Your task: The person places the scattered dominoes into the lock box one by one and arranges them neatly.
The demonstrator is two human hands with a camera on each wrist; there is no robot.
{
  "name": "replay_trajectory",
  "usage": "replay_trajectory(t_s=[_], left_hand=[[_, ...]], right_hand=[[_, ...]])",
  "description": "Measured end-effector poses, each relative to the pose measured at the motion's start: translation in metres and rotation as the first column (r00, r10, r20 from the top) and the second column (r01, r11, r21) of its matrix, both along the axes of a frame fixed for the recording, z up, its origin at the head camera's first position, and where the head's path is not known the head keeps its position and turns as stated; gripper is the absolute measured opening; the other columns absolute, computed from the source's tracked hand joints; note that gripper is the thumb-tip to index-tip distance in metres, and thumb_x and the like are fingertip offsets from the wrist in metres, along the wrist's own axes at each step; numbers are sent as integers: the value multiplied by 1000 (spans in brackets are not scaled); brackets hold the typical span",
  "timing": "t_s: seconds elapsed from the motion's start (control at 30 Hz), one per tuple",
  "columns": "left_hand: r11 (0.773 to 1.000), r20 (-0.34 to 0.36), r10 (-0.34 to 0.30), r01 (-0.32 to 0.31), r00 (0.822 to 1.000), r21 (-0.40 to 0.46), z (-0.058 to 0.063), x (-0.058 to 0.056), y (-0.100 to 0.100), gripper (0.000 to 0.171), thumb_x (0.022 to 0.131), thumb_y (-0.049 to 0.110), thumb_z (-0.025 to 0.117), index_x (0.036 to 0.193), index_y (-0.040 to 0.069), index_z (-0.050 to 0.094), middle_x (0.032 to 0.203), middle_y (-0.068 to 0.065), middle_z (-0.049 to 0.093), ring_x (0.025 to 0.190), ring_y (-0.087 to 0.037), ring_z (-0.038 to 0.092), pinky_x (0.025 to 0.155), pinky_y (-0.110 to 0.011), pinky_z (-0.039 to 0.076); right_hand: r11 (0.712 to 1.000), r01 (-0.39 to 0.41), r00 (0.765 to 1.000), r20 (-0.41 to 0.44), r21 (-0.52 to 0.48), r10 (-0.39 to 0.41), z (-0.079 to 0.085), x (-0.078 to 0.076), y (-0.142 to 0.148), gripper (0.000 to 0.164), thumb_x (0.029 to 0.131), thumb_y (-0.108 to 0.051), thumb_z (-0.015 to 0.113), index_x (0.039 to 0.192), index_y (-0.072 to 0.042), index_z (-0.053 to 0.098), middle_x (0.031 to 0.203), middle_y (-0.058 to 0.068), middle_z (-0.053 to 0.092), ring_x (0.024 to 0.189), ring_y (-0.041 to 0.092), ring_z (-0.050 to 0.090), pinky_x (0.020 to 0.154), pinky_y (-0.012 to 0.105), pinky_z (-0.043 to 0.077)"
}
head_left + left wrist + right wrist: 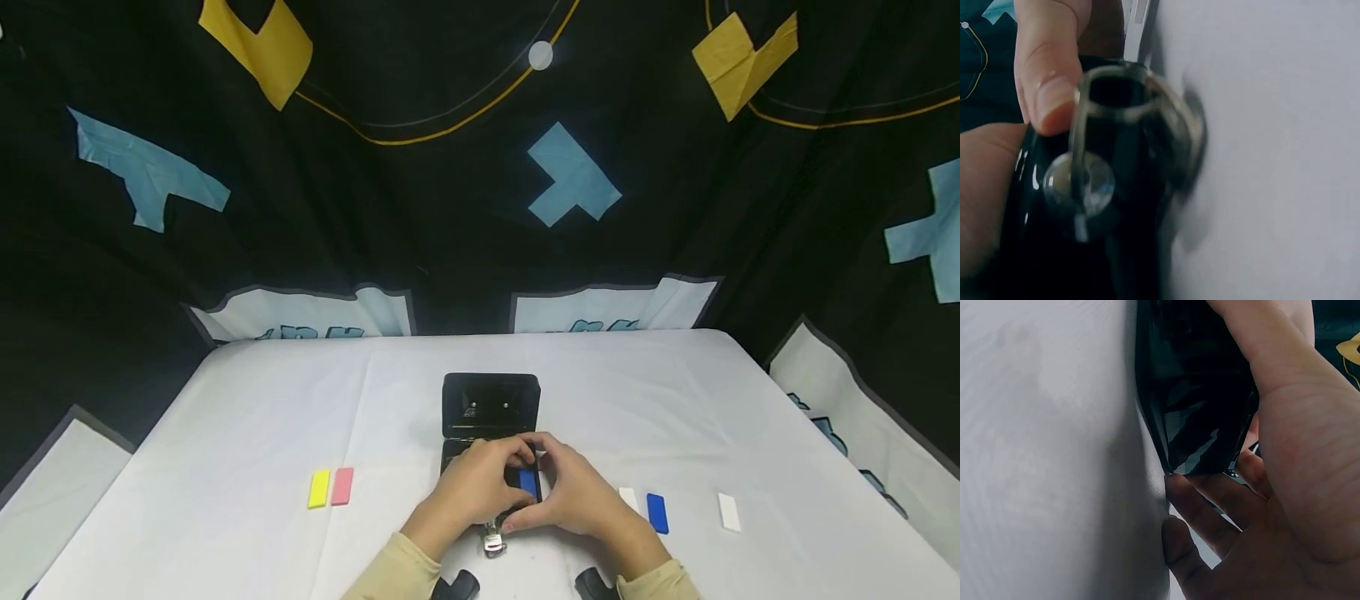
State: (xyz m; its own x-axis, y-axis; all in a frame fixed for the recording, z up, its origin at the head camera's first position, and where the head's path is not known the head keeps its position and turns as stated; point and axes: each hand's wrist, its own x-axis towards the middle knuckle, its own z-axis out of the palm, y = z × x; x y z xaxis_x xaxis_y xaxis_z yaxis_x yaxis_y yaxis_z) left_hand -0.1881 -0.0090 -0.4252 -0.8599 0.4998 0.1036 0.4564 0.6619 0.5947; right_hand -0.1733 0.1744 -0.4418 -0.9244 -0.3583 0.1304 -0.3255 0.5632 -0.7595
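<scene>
A black hinged metal box [491, 398] stands in front of me, its lid raised at the back. Over its lower half reaches my left hand [476, 479], thumb and fingertips pinching the two ends of a blue block [528, 479] at the right inside. My right hand [577, 496] grips the box's right end, thumb at the front near the silver clasp [492, 543] and fingers around the side. Close up in the left wrist view, the clasp's wire loop [1116, 112] and round stud appear beside a thumb. The left hand hides most of the box's inside.
On the white-covered table [247, 417], a yellow block [318, 489] and a pink block [342, 486] lie to the left. To the right are a white block [628, 498] partly behind my hand, another blue block [657, 513] and a white block [728, 512]. A dark patterned curtain hangs behind.
</scene>
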Motion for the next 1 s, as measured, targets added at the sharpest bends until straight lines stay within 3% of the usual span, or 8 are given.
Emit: replay_trajectory(t_s=[0.3,0.43,0.57,0.67,0.83,0.9,1.0], left_hand=[[1000,-69,25,-24,997,13,6,7,-6,38,75,29,90,108,19,73,105,5,75,102,-19,70,85,-42,57],[997,-90,40,-33,995,70,20,11,-21,35,77,26,89,107,17,73,103,4,75,82,-9,69,73,-32,57],[994,-54,103,-101,993,48,37,10,-53,34,77,19,88,108,16,73,102,4,73,73,-6,61,65,-29,52],[982,-30,183,-184,983,-44,44,10,-88,39,73,17,89,109,18,73,104,6,72,86,-13,64,75,-36,53],[929,-33,302,-302,953,-213,41,14,-148,56,59,15,94,111,20,74,108,3,69,106,-28,58,92,-51,44],[906,-19,339,-332,941,-263,38,15,-166,60,55,16,95,111,21,74,109,1,68,106,-31,54,89,-51,41],[890,31,375,-350,927,-294,34,15,-184,59,54,18,96,109,22,74,110,-3,66,104,-34,48,83,-51,41]], right_hand=[[1000,8,1000,1,17,-8,0,3,-5,98,55,-56,95,137,-21,53,126,-3,62,115,19,58,99,50,47],[998,44,999,30,47,-46,0,4,-4,103,55,-54,96,140,-19,51,129,5,62,113,24,59,96,53,49],[992,102,993,52,78,-106,0,3,-4,108,52,-54,97,142,-20,50,128,9,62,111,26,60,95,55,49],[989,117,991,58,85,-122,1,3,-4,109,50,-54,98,142,-20,51,128,10,62,111,27,61,96,56,49],[991,107,992,62,78,-112,1,4,-5,110,49,-54,98,143,-19,50,128,12,62,111,28,61,96,57,48],[991,106,992,64,79,-111,2,5,-6,110,50,-54,98,143,-20,50,129,12,62,112,29,61,97,57,48],[990,112,991,61,86,-117,1,5,-6,110,50,-54,98,143,-20,50,131,12,61,113,29,61,97,58,48]])
